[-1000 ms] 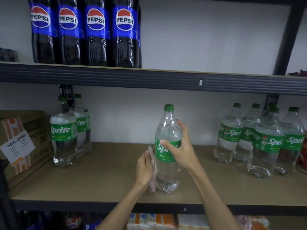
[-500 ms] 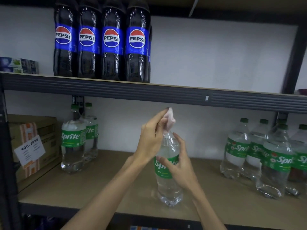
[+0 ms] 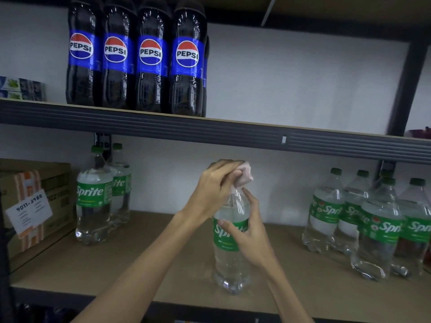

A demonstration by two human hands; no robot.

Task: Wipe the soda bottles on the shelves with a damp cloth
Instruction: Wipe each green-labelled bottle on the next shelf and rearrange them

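While the bottle [image 3: 231, 241], at the near middle of the lower shelf [image 3: 140, 264], is gripped round its label by the right hand [image 3: 247, 231], its top is covered by the cloth [image 3: 243, 174] clenched in the left hand [image 3: 214, 185]: cap wipe judged underway, sides next.

Head cam, near, faces fwd into shelf unit [image 3: 210, 132] (wide-angle); only 1 view.

Upright Sprite bottle [image 3: 231, 241] mid-shelf, pinkish cloth [image 3: 245, 174] covering its cap.
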